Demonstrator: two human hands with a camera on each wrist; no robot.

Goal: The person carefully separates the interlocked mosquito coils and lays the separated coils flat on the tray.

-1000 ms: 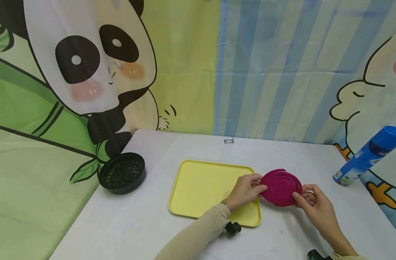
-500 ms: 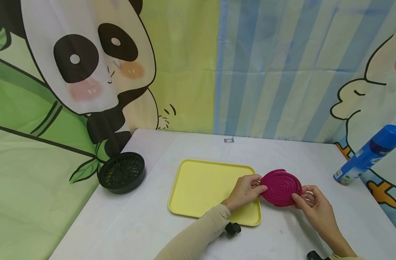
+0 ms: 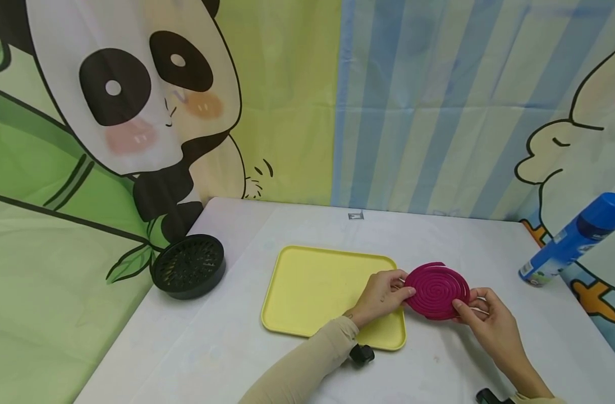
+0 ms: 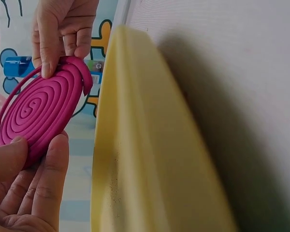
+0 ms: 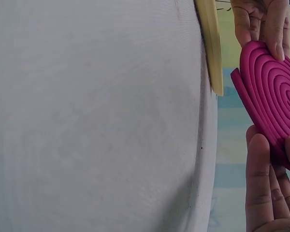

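Observation:
A magenta mosquito coil (image 3: 437, 292), wound in a flat spiral, is held up over the table by both hands. My left hand (image 3: 380, 294) pinches its left edge between thumb and fingers, above the right side of a yellow tray (image 3: 312, 292). At the opposite edge, my right hand (image 3: 491, 325) grips it with the thumb on the face and fingers behind. The left wrist view shows the coil (image 4: 38, 106) tilted, its outer end lying close along the rim near the right hand. In the right wrist view the coil (image 5: 275, 92) is partly cut off.
A round black dish with a perforated top (image 3: 188, 266) stands at the table's left edge. Near the right edge is a blue spray can (image 3: 565, 247). A printed curtain (image 3: 287, 112) hangs behind the white table (image 3: 226, 336).
The hands and the coil stay almost still between them. Only the head view shifts very slightly.

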